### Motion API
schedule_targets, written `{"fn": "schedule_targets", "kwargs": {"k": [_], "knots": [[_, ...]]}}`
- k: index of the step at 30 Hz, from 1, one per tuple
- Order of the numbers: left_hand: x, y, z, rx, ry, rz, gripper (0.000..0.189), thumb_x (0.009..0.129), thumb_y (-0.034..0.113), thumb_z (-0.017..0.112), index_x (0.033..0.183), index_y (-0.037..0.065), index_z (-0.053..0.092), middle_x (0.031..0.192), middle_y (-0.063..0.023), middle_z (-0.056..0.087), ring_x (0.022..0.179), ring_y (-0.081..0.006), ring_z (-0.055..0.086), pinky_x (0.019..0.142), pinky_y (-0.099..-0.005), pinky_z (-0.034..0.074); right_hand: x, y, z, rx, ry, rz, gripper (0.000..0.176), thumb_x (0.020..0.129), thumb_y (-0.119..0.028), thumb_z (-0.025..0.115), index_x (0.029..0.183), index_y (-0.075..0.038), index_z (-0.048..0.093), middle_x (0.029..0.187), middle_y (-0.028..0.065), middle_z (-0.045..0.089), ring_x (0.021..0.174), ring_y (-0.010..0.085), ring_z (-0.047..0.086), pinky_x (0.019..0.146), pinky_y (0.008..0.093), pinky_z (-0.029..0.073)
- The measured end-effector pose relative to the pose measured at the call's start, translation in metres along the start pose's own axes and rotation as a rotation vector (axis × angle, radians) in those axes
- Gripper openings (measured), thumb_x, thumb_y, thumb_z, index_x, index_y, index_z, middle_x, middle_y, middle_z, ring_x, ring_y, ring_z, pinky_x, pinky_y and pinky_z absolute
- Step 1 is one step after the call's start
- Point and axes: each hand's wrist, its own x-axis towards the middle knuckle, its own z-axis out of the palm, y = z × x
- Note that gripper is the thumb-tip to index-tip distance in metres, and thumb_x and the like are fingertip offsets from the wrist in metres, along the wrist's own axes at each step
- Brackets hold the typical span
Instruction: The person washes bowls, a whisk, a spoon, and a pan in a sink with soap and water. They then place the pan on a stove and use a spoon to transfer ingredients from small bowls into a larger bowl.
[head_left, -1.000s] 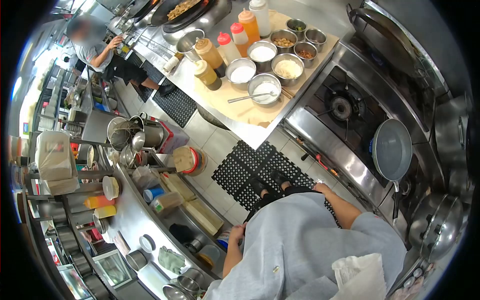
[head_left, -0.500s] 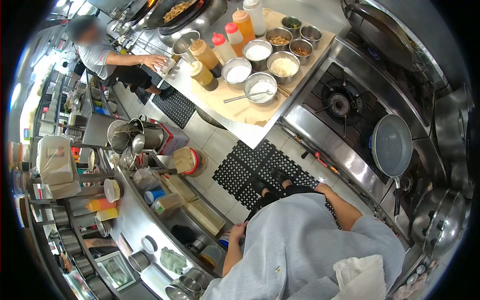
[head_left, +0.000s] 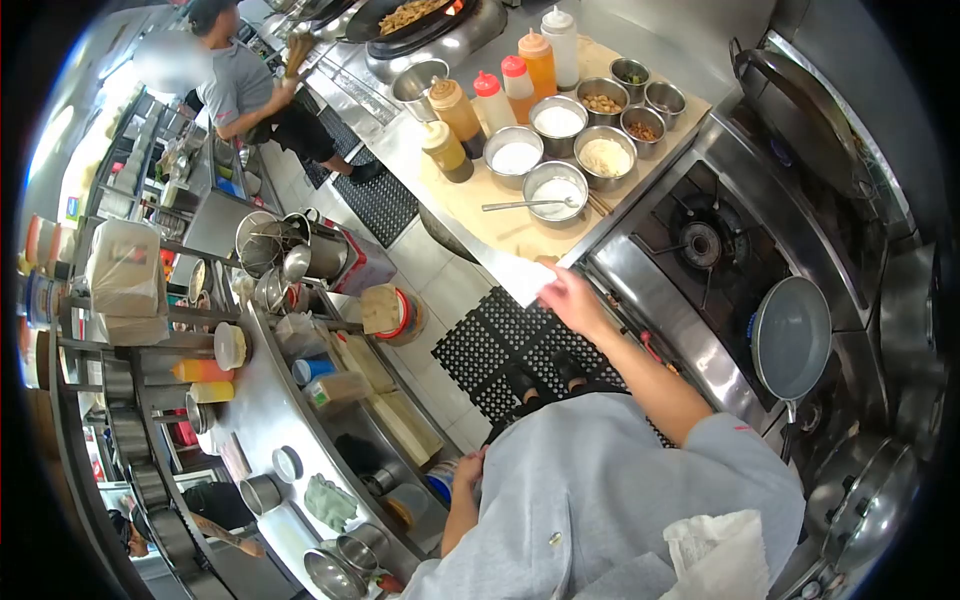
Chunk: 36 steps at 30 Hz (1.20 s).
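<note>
My right hand [head_left: 568, 300] reaches forward to the near corner of the paper-covered counter [head_left: 515, 275], its fingers partly spread with nothing visible in them. Closest to it on the counter is a steel bowl of white powder [head_left: 553, 205] with a spoon [head_left: 520, 205] resting across it. Low at my left side hangs my left hand [head_left: 470, 468], beside the steel shelf unit; its fingers are mostly hidden. Behind the bowl stand more bowls of white powder [head_left: 515, 157], a bowl of pale crumbly food [head_left: 605, 156] and several squeeze bottles [head_left: 455, 110].
To the right is a stove with a burner [head_left: 700, 243] and a grey frying pan [head_left: 791, 340]. A perforated black mat [head_left: 480, 350] lies under my feet. A stockpot [head_left: 322, 250] and a lidded bucket [head_left: 395, 312] stand left. Another person [head_left: 245, 90] works at the far left.
My right hand has risen from my side to the counter's corner. My left hand stays low. The other person has drawn their arm back from the counter and now holds a brush-like thing.
</note>
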Motion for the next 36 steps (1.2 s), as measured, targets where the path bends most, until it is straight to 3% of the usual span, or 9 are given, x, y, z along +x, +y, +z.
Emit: {"fn": "schedule_targets", "kwargs": {"k": [4, 7, 11, 12, 16, 23, 29, 32, 36], "knots": [[-0.009, 0.039, 0.007, -0.195, 0.090, 0.048, 0.048, 0.080, 0.053, 0.066, 0.075, 0.005, 0.065, 0.064, -0.0005, 0.057, 0.058, -0.0108, 0.049, 0.053, -0.0281, 0.039, 0.069, -0.049, 0.026, 0.096, 0.018, -0.149, 0.077, 0.085, -0.014, 0.063, 0.145, -0.003, 0.016, 0.080, 0.0076, 0.067, 0.064, 0.0134, 0.061, 0.056, 0.0264, 0.048], [-0.026, 0.075, -0.008, -0.118, 0.124, 0.098, 0.048, 0.081, 0.051, 0.066, 0.084, 0.003, 0.067, 0.073, -0.0010, 0.061, 0.065, -0.0112, 0.052, 0.060, -0.0278, 0.042, 0.097, -0.065, 0.028, -0.118, -0.009, 0.056, 0.083, 0.085, -0.018, 0.065, 0.147, -0.006, 0.010, 0.090, 0.0092, 0.067, 0.068, 0.0136, 0.064, 0.063, 0.0255, 0.050], [-0.006, 0.102, -0.015, -0.002, 0.105, 0.102, 0.058, 0.080, 0.053, 0.066, 0.098, -0.002, 0.066, 0.092, -0.0098, 0.066, 0.085, -0.0169, 0.059, 0.078, -0.0300, 0.046, 0.117, -0.033, 0.032, -0.327, 0.028, -0.045, 0.074, 0.081, -0.019, 0.068, 0.142, -0.007, 0.027, 0.100, 0.0118, 0.066, 0.073, 0.0164, 0.065, 0.069, 0.0307, 0.051], [0.015, 0.097, -0.018, 0.013, 0.056, 0.100, 0.060, 0.079, 0.053, 0.066, 0.099, -0.003, 0.066, 0.094, -0.0109, 0.066, 0.088, -0.0175, 0.059, 0.079, -0.0305, 0.046, 0.117, -0.028, 0.034, -0.377, 0.133, -0.141, 0.058, 0.079, -0.018, 0.070, 0.130, -0.006, 0.044, 0.104, 0.0111, 0.066, 0.076, 0.0187, 0.066, 0.071, 0.0325, 0.051], [0.094, 0.080, -0.044, 0.193, 0.018, 0.138, 0.062, 0.080, 0.053, 0.065, 0.102, -0.005, 0.064, 0.094, -0.0154, 0.067, 0.089, -0.0207, 0.061, 0.080, -0.0317, 0.047, 0.082, -0.064, 0.023, -0.394, 0.310, -0.105, 0.029, 0.080, -0.021, 0.069, 0.102, -0.005, 0.059, 0.090, 0.0118, 0.066, 0.076, 0.0231, 0.064, 0.069, 0.0343, 0.050], [0.114, 0.190, -0.102, 0.322, -0.073, 0.204, 0.039, 0.084, 0.038, 0.065, 0.097, 0.001, 0.066, 0.088, -0.0111, 0.069, 0.083, -0.0188, 0.063, 0.078, -0.0328, 0.048, 0.065, -0.054, -0.022, -0.333, 0.820, -0.081, 0.022, 0.096, -0.018, 0.049, 0.106, -0.001, 0.058, 0.083, 0.0116, 0.065, 0.070, 0.0170, 0.062, 0.064, 0.0301, 0.050], [0.094, 0.284, -0.157, 0.644, -0.088, 0.508, 0.039, 0.085, 0.036, 0.065, 0.096, -0.001, 0.065, 0.087, -0.0125, 0.069, 0.079, -0.0206, 0.064, 0.075, -0.0325, 0.049, 0.068, -0.076, -0.016, -0.409, 0.908, -0.100, 0.025, 0.097, -0.020, 0.049, 0.109, 0.000, 0.057, 0.079, 0.0082, 0.066, 0.067, 0.0098, 0.059, 0.063, 0.0247, 0.050], [0.107, 0.305, -0.165, 0.558, -0.117, 0.611, 0.038, 0.087, 0.034, 0.063, 0.098, -0.003, 0.064, 0.085, -0.0112, 0.068, 0.077, -0.0175, 0.063, 0.074, -0.0307, 0.049, 0.069, -0.077, -0.019, -0.424, 0.935, -0.089, 0.021, 0.097, -0.018, 0.049, 0.105, 0.000, 0.057, 0.079, 0.0097, 0.067, 0.067, 0.0125, 0.061, 0.063, 0.0260, 0.050], [0.033, 0.417, -0.106, 0.239, -0.252, 0.718, 0.029, 0.092, 0.024, 0.057, 0.099, -0.003, 0.063, 0.084, -0.0071, 0.066, 0.081, -0.0121, 0.063, 0.073, -0.0270, 0.049, 0.081, -0.070, -0.029, -0.420, 0.967, -0.081, 0.019, 0.096, -0.017, 0.049, 0.099, 0.000, 0.058, 0.075, 0.0107, 0.067, 0.066, 0.0171, 0.064, 0.062, 0.0291, 0.050]]}}
